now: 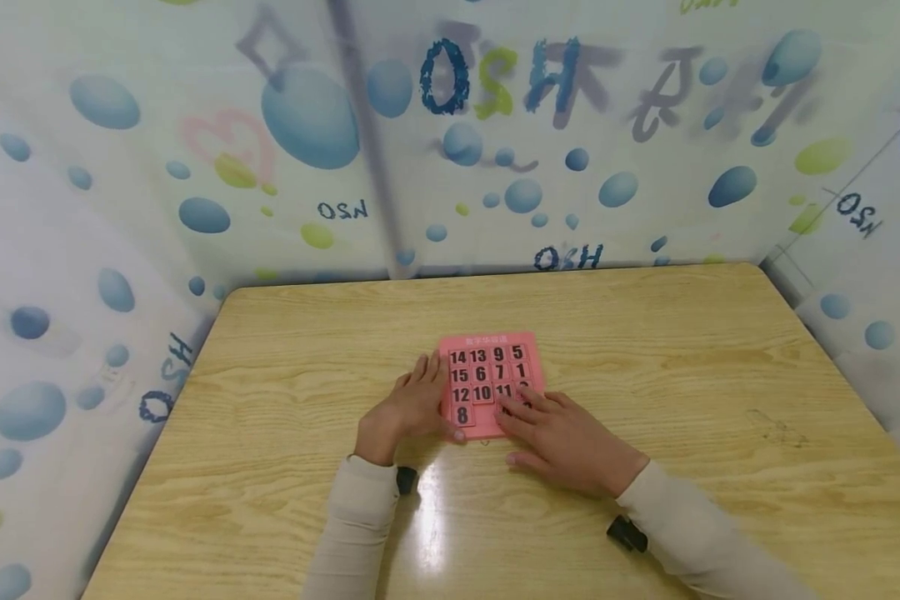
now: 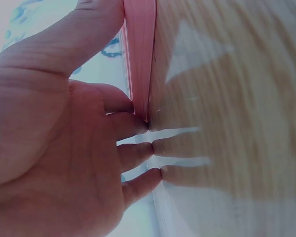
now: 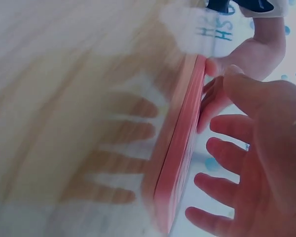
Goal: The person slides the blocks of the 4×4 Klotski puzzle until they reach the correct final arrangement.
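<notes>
A pink number slide puzzle (image 1: 482, 340) lies flat on the wooden table, its square tiles printed with black numbers. The top row reads 14, 13, 9, 5, and a bare pink slot shows to the right of the 8 in the bottom row. My left hand (image 1: 412, 406) holds the puzzle at its left side, thumb at the near left corner and fingers along the edge. In the left wrist view several fingertips rest on the tabletop. My right hand (image 1: 570, 437) hovers over the lower right tiles with fingers spread and relaxed, hiding some numbers.
The wooden table (image 1: 682, 350) has a glossy surface that mirrors the hands. Behind and beside it stand pale walls (image 1: 525, 200) printed with blue and green bubbles. Black devices (image 1: 627, 533) are strapped at both wrists.
</notes>
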`<state>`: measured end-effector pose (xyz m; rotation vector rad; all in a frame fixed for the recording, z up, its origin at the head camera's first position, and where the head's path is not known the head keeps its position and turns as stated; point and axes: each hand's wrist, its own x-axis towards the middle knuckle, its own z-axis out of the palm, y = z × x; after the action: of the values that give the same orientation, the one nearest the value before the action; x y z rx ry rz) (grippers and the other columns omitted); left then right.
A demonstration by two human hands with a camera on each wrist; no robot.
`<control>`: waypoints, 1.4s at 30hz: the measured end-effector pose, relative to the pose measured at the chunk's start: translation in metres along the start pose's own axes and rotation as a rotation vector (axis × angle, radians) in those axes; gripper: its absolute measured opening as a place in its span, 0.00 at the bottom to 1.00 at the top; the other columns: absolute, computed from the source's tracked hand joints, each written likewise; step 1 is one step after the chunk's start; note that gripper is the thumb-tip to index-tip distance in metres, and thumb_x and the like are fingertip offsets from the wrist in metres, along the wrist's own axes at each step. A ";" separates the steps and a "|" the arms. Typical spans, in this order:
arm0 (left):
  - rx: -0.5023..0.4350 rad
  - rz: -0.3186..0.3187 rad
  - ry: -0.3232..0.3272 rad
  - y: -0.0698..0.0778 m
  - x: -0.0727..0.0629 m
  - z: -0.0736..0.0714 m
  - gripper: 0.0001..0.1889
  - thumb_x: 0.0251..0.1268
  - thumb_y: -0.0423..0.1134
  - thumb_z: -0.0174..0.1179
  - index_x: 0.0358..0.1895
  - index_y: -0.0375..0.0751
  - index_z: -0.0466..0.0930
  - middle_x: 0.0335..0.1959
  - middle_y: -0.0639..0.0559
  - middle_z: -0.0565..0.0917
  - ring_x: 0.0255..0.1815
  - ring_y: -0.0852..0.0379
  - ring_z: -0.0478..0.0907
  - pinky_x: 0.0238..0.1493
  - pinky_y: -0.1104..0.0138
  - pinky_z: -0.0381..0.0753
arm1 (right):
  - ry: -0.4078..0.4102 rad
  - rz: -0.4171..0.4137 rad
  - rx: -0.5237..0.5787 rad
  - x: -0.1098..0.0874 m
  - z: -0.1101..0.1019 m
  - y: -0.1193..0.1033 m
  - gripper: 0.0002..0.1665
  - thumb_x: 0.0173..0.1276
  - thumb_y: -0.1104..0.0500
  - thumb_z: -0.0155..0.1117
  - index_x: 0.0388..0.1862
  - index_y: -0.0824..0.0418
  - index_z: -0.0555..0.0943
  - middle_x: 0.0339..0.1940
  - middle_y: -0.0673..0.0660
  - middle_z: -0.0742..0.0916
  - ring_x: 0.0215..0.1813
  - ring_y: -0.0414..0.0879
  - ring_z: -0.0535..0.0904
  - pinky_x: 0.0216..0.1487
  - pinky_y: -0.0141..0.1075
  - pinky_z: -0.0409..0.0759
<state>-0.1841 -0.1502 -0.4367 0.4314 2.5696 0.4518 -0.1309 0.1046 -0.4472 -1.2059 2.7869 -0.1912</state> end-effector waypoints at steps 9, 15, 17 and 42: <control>0.007 0.010 0.010 -0.001 -0.001 0.000 0.65 0.51 0.59 0.73 0.80 0.34 0.36 0.81 0.39 0.37 0.82 0.42 0.32 0.79 0.47 0.44 | 0.017 -0.051 0.004 0.025 0.010 -0.020 0.36 0.77 0.38 0.47 0.77 0.54 0.65 0.78 0.52 0.68 0.78 0.60 0.59 0.75 0.57 0.58; 0.021 0.019 0.018 -0.001 0.000 0.000 0.64 0.52 0.58 0.73 0.80 0.33 0.36 0.81 0.39 0.36 0.82 0.41 0.32 0.79 0.47 0.44 | 0.027 -0.071 0.000 0.032 0.012 -0.027 0.35 0.76 0.39 0.51 0.76 0.54 0.67 0.77 0.54 0.69 0.78 0.61 0.59 0.76 0.58 0.57; 0.025 0.023 0.020 0.000 0.001 0.001 0.64 0.52 0.58 0.73 0.80 0.33 0.36 0.81 0.39 0.36 0.82 0.41 0.32 0.79 0.47 0.45 | 0.014 -0.068 0.017 0.033 0.011 -0.028 0.35 0.76 0.40 0.51 0.76 0.53 0.68 0.77 0.54 0.69 0.78 0.61 0.58 0.76 0.58 0.56; -0.004 0.014 0.015 -0.001 0.000 0.000 0.66 0.50 0.58 0.74 0.79 0.32 0.36 0.81 0.37 0.37 0.82 0.40 0.32 0.79 0.46 0.45 | -0.028 -0.040 0.064 0.032 0.006 -0.025 0.33 0.74 0.42 0.56 0.73 0.52 0.71 0.75 0.53 0.71 0.78 0.63 0.59 0.75 0.60 0.57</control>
<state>-0.1842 -0.1512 -0.4368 0.4464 2.5810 0.4661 -0.1341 0.0635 -0.4507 -1.2403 2.7122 -0.2627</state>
